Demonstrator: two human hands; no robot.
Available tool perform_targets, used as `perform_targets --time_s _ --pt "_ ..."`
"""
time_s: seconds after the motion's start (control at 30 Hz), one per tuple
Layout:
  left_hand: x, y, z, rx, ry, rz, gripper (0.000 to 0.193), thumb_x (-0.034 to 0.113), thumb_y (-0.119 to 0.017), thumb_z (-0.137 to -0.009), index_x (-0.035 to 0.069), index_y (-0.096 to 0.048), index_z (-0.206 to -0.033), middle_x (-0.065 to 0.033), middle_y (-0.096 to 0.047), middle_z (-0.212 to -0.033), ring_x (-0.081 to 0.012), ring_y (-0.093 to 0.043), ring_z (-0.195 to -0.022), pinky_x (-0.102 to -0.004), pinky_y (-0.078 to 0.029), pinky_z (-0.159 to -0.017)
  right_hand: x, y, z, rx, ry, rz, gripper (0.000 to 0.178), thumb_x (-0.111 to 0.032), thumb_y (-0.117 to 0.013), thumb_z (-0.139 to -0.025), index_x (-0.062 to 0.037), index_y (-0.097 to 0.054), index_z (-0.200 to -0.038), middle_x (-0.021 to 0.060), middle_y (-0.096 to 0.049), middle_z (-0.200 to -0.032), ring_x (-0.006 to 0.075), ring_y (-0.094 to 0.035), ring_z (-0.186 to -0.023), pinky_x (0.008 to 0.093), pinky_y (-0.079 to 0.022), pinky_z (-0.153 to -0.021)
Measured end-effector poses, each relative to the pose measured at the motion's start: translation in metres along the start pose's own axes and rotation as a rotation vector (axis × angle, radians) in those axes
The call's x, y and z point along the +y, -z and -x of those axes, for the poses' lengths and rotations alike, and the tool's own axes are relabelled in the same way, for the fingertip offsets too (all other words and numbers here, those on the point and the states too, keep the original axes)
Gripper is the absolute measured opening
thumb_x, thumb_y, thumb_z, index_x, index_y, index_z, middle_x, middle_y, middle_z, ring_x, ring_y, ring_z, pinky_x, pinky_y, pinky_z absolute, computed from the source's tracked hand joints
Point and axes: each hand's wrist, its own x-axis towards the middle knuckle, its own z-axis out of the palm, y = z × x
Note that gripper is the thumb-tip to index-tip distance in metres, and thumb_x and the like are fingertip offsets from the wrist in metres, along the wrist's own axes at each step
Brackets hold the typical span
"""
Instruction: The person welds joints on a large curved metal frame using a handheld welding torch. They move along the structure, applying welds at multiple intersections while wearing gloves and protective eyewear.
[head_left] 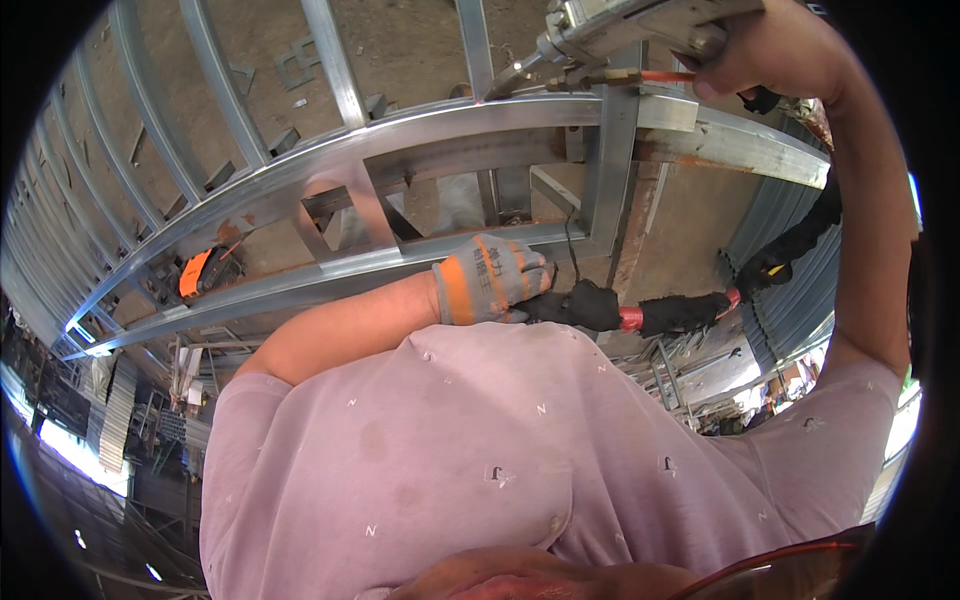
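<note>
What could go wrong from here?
1. Burn: the right hand grips the tool with no glove, so any heat or sparks where its tip meets the metal frame might reach the skin.
2. Snag: the wrapped black cable hangs close to the frame's edges and might catch or rub.
3. Slip: only one hand is on the tool, so its tip might wander.

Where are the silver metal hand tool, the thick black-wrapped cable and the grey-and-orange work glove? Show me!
Silver metal hand tool (632,28): head view, on its body.
Thick black-wrapped cable (684,314): head view, on a black stretch between red bands.
Grey-and-orange work glove (488,281): head view, on its back.
</note>
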Motion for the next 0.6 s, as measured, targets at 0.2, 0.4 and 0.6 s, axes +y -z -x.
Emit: perform_targets --time_s 0.2,0.4,0.6 --pt "-0.008 0.014 -0.001 -0.022 -0.084 -0.251 0.045 0.036 -0.040 -0.113 0.013 -0.053 -0.149 -0.0015 -0.059 -0.143 -0.0161 -0.064 -0.124 -0.0322 -0.053 -0.055 0.019 -0.010 -0.002 0.057 0.200 0.019 0.055 -0.004 -0.093 -0.082 -0.0052 -0.075 -0.135 0.0081 -0.081 -0.118 0.0161 -0.072 -0.101 0.0325 -0.060 -0.089" --pt "-0.012 0.041 -0.006 -0.076 -0.528 -1.580 0.049 0.039 -0.036 -0.115 0.011 -0.050 -0.153 -0.0055 -0.057 -0.153 -0.0203 -0.061 -0.136 -0.0337 -0.054 -0.059 0.017 0.001 -0.010 -0.004 0.108 -0.017 0.052 -0.005 -0.093 -0.083 -0.0046 -0.076 -0.132 0.0080 -0.081 -0.116 0.0164 -0.073 -0.100 0.0329 -0.060 -0.088" --pt "-0.005 0.037 -0.005 -0.076 -0.535 -1.969 0.047 0.036 -0.046 -0.111 0.013 -0.051 -0.152 -0.0065 -0.058 -0.155 -0.0233 -0.062 -0.138 -0.0365 -0.059 -0.071 0.019 -0.001 -0.009 0.019 0.119 0.001 0.051 -0.006 -0.093 -0.083 -0.0043 -0.076 -0.131 0.0082 -0.081 -0.114 0.0164 -0.073 -0.098 0.0331 -0.061 -0.087"
